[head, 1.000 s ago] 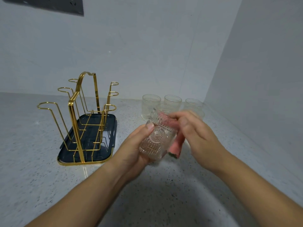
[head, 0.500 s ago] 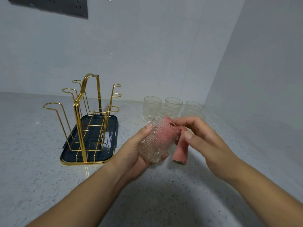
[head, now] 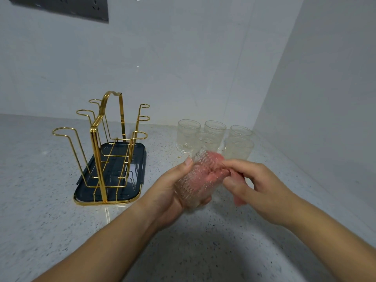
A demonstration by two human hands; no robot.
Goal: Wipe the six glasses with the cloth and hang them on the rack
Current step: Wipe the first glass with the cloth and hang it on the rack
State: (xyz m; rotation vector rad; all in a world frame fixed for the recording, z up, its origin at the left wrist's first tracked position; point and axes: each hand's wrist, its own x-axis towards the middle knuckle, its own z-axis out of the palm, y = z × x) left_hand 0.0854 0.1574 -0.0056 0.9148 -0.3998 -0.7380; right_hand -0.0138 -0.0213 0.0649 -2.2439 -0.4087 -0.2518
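**Held glass** point(head: 198, 181): clear, with a ribbed and beaded pattern. It is raised above the countertop point(head: 50, 231), in front of the person and right of the rack. The long axis is tilted: the base points down-left into the palm, the mouth up-right and away. The outline is blurred, so the rim is hard to trace.

**Cloth** point(head: 212, 173): pink, pushed into the glass and showing through its wall. One tail hangs below the right hand, smeared and indistinct.

**Left hand** point(head: 169, 193): wrapped round the lower body of the glass, thumb lying up its near side. The other fingers are mostly hidden behind the glass.

**Right hand** point(head: 259, 186): at the mouth of the glass, fingers curled and pinching the cloth. How far the fingertips reach inside cannot be told.

**Five glasses** point(head: 188, 135): same pattern, upright, mouths up, clustered on the countertop just behind the held one, near the corner of the walls. The middle ones are partly covered by the held glass.

**Rack** point(head: 98, 165): gold wire with six looped arms and an arched handle, no glass on any arm. It stands on a dark tray point(head: 135, 153) well left of the cluster.

**Socket panel** point(head: 61, 7): dark, on the wall point(head: 183, 58), cut off by the top edge.
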